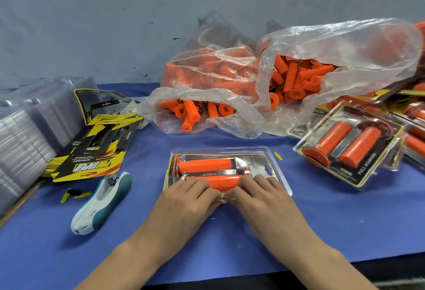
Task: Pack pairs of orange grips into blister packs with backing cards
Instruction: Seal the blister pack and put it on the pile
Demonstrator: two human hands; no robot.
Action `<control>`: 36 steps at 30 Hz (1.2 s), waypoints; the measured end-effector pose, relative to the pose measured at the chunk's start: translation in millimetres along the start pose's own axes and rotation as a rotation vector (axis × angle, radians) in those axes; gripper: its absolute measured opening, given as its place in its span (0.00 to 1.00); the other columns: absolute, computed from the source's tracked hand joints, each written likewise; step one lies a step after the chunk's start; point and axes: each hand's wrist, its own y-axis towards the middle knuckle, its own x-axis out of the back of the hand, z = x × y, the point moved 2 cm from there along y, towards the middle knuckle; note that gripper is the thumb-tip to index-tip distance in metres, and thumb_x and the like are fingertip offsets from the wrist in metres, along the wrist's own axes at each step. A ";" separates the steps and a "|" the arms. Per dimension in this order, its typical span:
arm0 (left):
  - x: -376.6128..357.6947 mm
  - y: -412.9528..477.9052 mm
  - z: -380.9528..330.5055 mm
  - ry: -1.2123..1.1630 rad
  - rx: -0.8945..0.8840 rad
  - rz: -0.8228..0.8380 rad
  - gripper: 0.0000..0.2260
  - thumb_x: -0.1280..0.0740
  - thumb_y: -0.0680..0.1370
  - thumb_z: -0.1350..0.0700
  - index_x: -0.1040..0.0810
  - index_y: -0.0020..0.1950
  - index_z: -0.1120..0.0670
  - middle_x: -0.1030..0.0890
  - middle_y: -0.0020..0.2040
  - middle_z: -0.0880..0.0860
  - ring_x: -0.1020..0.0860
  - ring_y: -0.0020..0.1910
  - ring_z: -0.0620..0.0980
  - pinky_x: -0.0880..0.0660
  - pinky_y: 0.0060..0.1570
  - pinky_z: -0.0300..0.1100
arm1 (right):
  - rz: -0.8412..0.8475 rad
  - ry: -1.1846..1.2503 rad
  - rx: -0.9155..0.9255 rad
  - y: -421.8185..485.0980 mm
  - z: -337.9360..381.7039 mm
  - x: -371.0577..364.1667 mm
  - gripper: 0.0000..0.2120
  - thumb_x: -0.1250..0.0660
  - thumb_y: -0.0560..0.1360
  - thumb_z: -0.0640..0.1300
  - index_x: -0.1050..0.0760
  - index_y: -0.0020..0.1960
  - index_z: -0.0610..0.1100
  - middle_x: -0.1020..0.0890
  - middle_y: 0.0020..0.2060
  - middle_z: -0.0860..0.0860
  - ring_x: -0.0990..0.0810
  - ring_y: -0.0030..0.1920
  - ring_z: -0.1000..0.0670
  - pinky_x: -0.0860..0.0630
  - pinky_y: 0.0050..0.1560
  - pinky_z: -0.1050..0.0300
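Open cloth (142, 200) betw stapler (101, 202) & blister pack (259, 163), grip bags (345, 48) block rear, finished packs (349, 144) crowd rt

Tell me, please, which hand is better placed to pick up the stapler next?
Left, probably: the stapler lies left of the blister pack, nearer the left hand, while the right hand would have to cross over the pack.
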 end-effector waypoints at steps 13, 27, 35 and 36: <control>13.7 -23.8 29.0 0.061 -0.002 0.003 0.11 0.38 0.80 0.52 0.19 0.43 0.53 0.20 0.44 0.48 0.21 0.44 0.52 0.28 0.47 0.43 | 0.001 -0.001 -0.096 -1.6 -22.5 3.0 0.10 0.26 0.69 0.38 0.23 0.45 0.50 0.24 0.42 0.53 0.26 0.39 0.46 0.27 0.39 0.52; 3.5 -33.6 37.4 -0.027 -0.111 0.035 0.09 0.28 0.75 0.59 0.23 0.53 0.50 0.21 0.52 0.49 0.25 0.51 0.48 0.32 0.55 0.41 | 0.098 0.304 0.044 6.6 -2.8 1.9 0.09 0.29 0.73 0.37 0.23 0.45 0.50 0.23 0.43 0.56 0.25 0.41 0.49 0.28 0.41 0.55; 11.0 -24.0 18.5 0.001 -0.155 -0.001 0.02 0.31 0.79 0.56 0.20 0.50 0.50 0.21 0.47 0.46 0.22 0.46 0.49 0.28 0.53 0.43 | -0.064 0.127 0.096 5.3 28.5 0.1 0.06 0.36 0.77 0.51 0.24 0.45 0.50 0.24 0.43 0.54 0.26 0.40 0.50 0.26 0.42 0.56; 10.8 -24.5 18.1 -0.008 -0.152 -0.020 0.02 0.32 0.80 0.55 0.20 0.49 0.50 0.21 0.47 0.46 0.22 0.46 0.49 0.27 0.52 0.43 | -0.103 0.115 0.091 5.3 31.5 0.7 0.08 0.38 0.78 0.51 0.24 0.43 0.49 0.23 0.42 0.54 0.26 0.39 0.50 0.26 0.41 0.57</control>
